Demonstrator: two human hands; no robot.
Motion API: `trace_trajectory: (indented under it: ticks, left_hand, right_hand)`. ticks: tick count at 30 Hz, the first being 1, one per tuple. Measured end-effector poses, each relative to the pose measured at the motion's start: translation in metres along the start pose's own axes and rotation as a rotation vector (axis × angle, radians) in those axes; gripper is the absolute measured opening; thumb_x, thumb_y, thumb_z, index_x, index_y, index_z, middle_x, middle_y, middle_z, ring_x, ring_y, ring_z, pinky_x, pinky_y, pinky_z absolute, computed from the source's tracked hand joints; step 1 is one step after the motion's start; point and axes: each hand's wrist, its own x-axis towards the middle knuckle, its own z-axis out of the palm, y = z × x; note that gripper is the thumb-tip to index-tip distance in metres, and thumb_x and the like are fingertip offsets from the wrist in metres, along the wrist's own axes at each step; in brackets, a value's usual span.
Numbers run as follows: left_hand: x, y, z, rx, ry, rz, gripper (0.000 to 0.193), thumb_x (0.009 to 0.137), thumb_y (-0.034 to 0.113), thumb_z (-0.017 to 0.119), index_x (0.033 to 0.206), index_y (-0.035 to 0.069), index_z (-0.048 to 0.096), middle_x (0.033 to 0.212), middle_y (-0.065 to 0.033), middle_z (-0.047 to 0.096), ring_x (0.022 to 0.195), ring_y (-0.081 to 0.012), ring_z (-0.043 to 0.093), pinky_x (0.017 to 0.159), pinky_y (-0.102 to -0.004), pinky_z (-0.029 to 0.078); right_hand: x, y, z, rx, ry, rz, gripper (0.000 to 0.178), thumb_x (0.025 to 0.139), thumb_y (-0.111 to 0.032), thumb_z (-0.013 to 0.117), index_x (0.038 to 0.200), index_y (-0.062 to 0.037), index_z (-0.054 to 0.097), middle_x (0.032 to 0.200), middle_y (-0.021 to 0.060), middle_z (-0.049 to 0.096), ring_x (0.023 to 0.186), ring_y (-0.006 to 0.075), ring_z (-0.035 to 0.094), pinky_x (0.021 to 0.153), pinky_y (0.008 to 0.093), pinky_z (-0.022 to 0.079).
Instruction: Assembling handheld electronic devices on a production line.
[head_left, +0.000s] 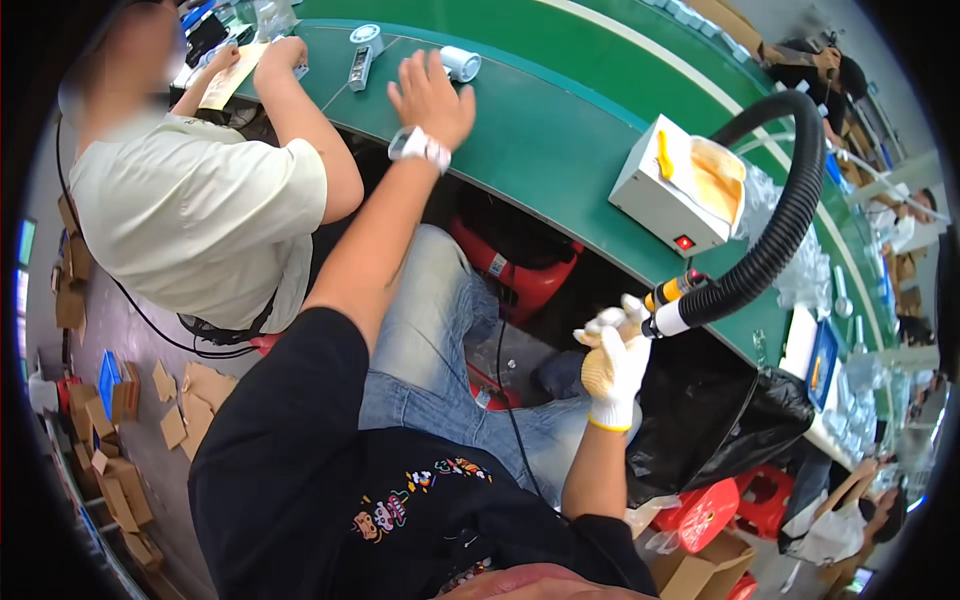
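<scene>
My bare left hand point(433, 100), with a white band on its wrist, reaches over the green workbench point(540, 150). Its fingers are spread beside a white cylindrical part point(460, 64), and I see no grip on it. Just left of this hand lies a small grey part with a round white end point(361, 66). My right hand point(612, 355) wears a white knit glove with a yellow cuff. Its fingers are curled at the white nozzle point(666, 320) of a black corrugated hose point(795, 215), beside a yellow-and-black tool point(670, 291). What lies inside the curled fingers is hidden.
A grey-white box point(670, 185) with a red switch stands on the bench at right. To my left, close by, a person in a pale shirt point(200, 220) handles a paper. A black bag point(690, 420) hangs below the bench edge. Red stools point(705, 510) stand at lower right.
</scene>
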Motion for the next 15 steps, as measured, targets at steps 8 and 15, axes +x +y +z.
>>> trace_trajectory:
  ticks: [8, 15]
  left_hand:
    - [-0.022, 0.013, 0.005, -0.546, -0.501, -0.284, 0.044, 0.091, 0.028, 0.076, 0.129, 0.009, 0.064, 0.125, -0.0153, 0.071, 0.111, -0.0359, 0.069, 0.099, -0.0536, 0.051]
    - [-0.161, 0.154, -0.186, -1.852, -1.086, -1.15, 0.045, 0.105, 0.019, 0.064, 0.141, 0.003, 0.042, 0.108, -0.01, 0.067, 0.092, -0.0225, 0.072, 0.086, -0.0373, 0.059]
  right_hand:
    - [0.001, 0.021, -0.013, 0.781, 0.341, 0.171, 0.06, 0.088, -0.001, 0.07, 0.145, -0.0055, 0.05, 0.108, 0.0079, 0.063, 0.094, 0.0185, 0.064, 0.08, 0.0389, 0.06]
    - [-0.06, 0.031, 0.01, 0.33, 0.122, 0.278, 0.06, 0.092, 0.001, 0.066, 0.149, -0.0031, 0.047, 0.111, 0.008, 0.062, 0.089, 0.0181, 0.065, 0.073, 0.0327, 0.06]
